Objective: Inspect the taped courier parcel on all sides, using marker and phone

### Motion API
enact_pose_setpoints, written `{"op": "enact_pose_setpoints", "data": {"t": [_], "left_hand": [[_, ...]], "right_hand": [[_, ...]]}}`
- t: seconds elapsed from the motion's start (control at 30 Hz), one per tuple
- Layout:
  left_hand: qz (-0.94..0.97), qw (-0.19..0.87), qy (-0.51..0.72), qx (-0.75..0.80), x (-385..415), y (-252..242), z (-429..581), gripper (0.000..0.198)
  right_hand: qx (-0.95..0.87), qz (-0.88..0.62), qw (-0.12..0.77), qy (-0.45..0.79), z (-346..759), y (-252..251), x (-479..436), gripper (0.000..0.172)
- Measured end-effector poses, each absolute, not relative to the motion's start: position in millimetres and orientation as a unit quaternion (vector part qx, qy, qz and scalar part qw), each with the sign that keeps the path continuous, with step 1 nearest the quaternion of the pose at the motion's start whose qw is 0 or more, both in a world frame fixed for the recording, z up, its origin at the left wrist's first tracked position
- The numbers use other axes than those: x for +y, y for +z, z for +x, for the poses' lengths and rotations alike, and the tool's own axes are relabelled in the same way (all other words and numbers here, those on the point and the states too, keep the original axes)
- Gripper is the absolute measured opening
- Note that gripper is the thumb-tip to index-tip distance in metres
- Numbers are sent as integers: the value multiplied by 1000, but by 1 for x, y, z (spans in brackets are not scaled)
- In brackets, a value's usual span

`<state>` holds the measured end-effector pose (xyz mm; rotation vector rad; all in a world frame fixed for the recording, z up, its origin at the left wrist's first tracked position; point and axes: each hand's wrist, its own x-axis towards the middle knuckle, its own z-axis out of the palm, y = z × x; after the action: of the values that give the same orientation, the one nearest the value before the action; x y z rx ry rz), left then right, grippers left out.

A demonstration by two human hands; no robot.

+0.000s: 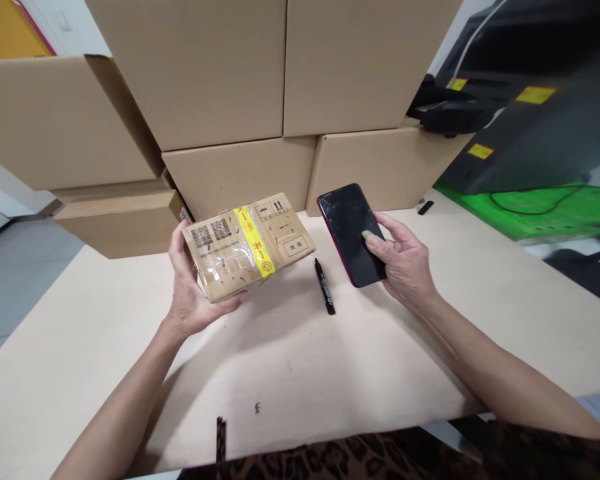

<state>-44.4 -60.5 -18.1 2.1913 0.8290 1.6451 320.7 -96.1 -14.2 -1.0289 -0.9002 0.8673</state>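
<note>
My left hand [190, 293] grips a small cardboard box [230, 257] by its left end, holding it tilted above the table. The box has a yellow tape strip across it, clear tape, printed codes and handling symbols. In my right hand [405, 257] is a smartphone [353, 233] with a dark screen, scratched near its top, and a red edge. The thumb lies on the screen; the other fingers are mostly behind the phone. Between the two hands a black marker pen [325, 287] lies on the table, touched by neither.
Large cardboard boxes [220, 67] are stacked along the far side of the pale table [290, 373]. At the right stands a dark machine [535, 127] with yellow labels, near a green surface [525, 213] with a cable. A small black object [425, 207] lies near the boxes.
</note>
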Motion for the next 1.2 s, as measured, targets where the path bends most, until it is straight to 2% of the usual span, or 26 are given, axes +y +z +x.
{"op": "enact_pose_setpoints", "data": {"t": [0.2,0.43,0.73,1.2], "left_hand": [[757,133,566,299,-60,-20,-44,154],[762,128,564,291,-63,-17,-39,150],[765,134,549,308,-66,-18,-38,150],[755,151,557,312,-66,-23,-39,151]], "right_hand": [[-379,-416,716,414,293,10,-115,52],[-395,-372,683,489,268,33,-131,45],[-378,-354,641,567,240,42,-132,48],[-356,-376,631,579,234,41,-128,52]]}}
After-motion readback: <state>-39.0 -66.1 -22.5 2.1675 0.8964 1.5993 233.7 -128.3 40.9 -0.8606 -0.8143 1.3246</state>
